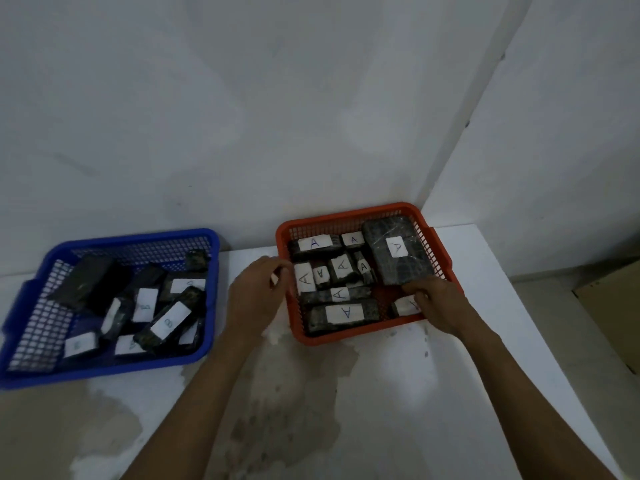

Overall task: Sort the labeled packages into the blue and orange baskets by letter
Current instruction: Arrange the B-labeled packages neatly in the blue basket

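Note:
The orange basket stands at the back right of the table and holds several dark wrapped packages with white labels marked A. The blue basket on the left holds several dark packages, some with labels marked B. My right hand reaches into the orange basket's near right corner, fingers on a small labelled package. A large A package lies just behind it. My left hand hovers at the orange basket's left wall, fingers curled, holding nothing that I can see.
The white table has stained, worn patches in the middle and front left. Grey walls meet in a corner behind the orange basket. A brown cardboard box sits off the table's right edge.

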Motion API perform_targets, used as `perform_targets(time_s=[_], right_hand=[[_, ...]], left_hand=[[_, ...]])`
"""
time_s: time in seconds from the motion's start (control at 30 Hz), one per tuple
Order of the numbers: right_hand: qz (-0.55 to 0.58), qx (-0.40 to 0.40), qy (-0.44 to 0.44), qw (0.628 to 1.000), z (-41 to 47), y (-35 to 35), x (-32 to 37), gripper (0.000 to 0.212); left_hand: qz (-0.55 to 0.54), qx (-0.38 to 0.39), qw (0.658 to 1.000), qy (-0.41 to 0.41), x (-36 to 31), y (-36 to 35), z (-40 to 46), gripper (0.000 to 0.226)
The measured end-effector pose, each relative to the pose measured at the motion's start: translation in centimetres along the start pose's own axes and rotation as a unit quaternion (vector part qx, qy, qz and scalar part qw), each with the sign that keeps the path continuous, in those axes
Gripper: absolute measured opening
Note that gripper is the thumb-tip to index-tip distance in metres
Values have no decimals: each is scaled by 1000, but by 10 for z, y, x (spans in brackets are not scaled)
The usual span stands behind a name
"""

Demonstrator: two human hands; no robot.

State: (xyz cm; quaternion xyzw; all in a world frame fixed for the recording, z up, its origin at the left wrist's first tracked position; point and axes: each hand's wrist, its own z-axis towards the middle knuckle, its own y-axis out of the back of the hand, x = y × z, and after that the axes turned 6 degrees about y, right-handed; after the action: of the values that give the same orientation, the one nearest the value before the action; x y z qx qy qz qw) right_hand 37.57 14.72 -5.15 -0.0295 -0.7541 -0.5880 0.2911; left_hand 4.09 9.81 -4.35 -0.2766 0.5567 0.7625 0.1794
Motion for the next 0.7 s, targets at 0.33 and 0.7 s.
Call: perform_targets(time_s=[0.33, 0.7], right_hand=[[113, -51, 112, 986, 30, -54, 161, 22], [-104, 35, 259, 960, 91, -171, 326, 66]], left_hand=[[38, -64, 991, 110, 120, 106, -71, 14], [77, -52, 987, 133, 237, 172, -82, 32]])
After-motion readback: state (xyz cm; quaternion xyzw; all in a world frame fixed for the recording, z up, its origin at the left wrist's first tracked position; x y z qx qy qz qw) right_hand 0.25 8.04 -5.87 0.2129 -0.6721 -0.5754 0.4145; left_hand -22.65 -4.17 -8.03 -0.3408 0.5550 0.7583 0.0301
